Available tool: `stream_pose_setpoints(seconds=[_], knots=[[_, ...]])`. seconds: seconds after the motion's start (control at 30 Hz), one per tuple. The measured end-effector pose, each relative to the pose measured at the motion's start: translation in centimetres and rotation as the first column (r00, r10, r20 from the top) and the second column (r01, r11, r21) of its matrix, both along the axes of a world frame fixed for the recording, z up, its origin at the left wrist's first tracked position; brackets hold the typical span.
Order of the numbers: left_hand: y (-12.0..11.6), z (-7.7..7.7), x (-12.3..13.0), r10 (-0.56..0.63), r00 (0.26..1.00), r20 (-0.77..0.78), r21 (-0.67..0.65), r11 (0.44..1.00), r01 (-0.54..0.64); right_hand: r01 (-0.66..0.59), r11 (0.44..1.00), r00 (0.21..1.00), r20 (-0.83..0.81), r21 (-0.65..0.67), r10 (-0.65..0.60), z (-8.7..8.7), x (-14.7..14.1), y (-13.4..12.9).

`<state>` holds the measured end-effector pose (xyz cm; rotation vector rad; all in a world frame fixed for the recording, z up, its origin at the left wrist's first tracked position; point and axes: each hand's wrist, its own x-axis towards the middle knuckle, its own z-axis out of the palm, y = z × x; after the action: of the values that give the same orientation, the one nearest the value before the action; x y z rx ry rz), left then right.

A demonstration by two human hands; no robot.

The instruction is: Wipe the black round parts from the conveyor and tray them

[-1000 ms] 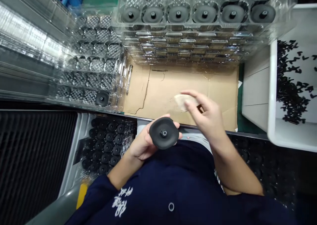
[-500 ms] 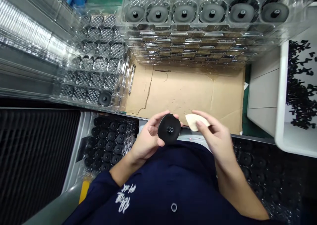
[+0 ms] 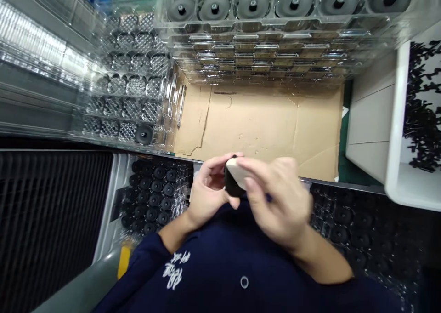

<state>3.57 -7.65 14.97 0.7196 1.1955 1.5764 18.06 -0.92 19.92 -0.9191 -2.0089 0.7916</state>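
Observation:
In front of my body, my left hand [image 3: 208, 189] grips a round black disc [image 3: 231, 187] by its edge, tilted so that it shows nearly side-on. A pale cream pad [image 3: 237, 170] is pinched between the thumb and fingers of my right hand [image 3: 279, 196]; it lies against the disc's face and covers part of it. Some blur softens the right hand. Below both hands is the dark blue front of my jacket.
Stacked clear plastic trays [image 3: 248, 25] hold black discs at the back. Another clear tray [image 3: 126, 88] on the left has one disc [image 3: 144, 134] in its near corner. Cardboard [image 3: 255, 124] covers the bench. A white bin [image 3: 392, 133] of small black parts stands right.
My right hand has moved left and brought the pad from beside the disc onto it. The disc has turned from facing up to nearly edge-on in my left hand.

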Motion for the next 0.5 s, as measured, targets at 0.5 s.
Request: stream_pose_setpoints(seconds=[0.5], knots=[[0.3, 0.7, -0.4, -0.091, 0.951, 0.295, -0.019, 0.995, 0.101, 0.062, 0.695, 0.998, 0.047, -0.717, -0.041, -7.5, 3.4, -0.8]])
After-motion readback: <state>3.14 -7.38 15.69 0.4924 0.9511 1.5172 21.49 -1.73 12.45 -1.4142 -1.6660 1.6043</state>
